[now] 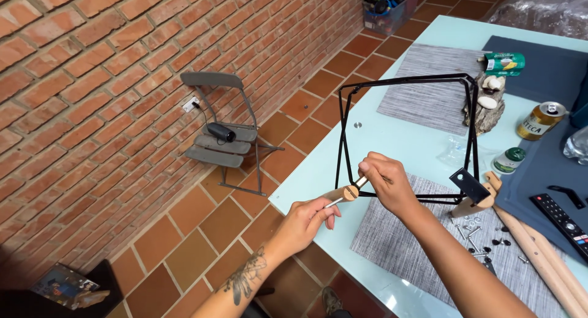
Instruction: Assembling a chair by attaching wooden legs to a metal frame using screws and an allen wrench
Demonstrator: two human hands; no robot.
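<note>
Fingers of the right hand are pinched closed on a small tool, its tip at the end of a round wooden leg. Just below them, the left hand is curled under that leg and holds it. Behind the fingers stands a black metal frame on the pale table. Right of them, on a grey placemat, lie loose screws. Farther right rest a remote control and a drink can.
</note>
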